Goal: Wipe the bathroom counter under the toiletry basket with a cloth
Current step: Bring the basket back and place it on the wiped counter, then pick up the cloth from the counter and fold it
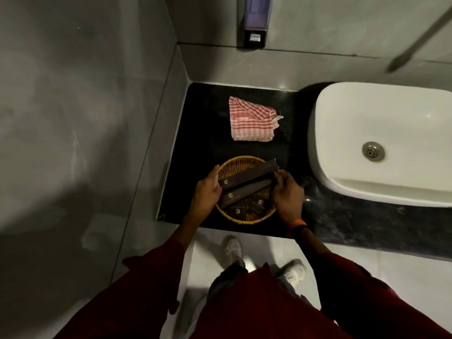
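Two hands on the basket. Nearest: dark red sleeves (156,272) and two pale shoes (233,248) on the white floor (354,277), at 6 o'clock from the counter. Orange band (299,222) on the right wrist.

Left hand (208,189) curled around the rim of the wicker basket (244,217) at its 9 o'clock, thumb over the edge. Right hand (287,192) curled around the rim at 3 o'clock, fingers pressed together on the weave. Can't tell if the basket is touching the surface or just clear of it.

Basket is round, at the front edge of the black counter (203,133). Inside: long brown boxes (249,176) lying diagonally, one sticking past the rim at 1 o'clock, plus smaller brown packets (237,211) toward 6 o'clock.

Red-and-white checked cloth (252,121) lies folded on the counter at 12 o'clock from the basket, apart from it, no hand on it.

White basin (379,118) at 3 o'clock, metal drain (373,151) visible. Wall dispenser (254,20) farthest, at 12 o'clock above the cloth.
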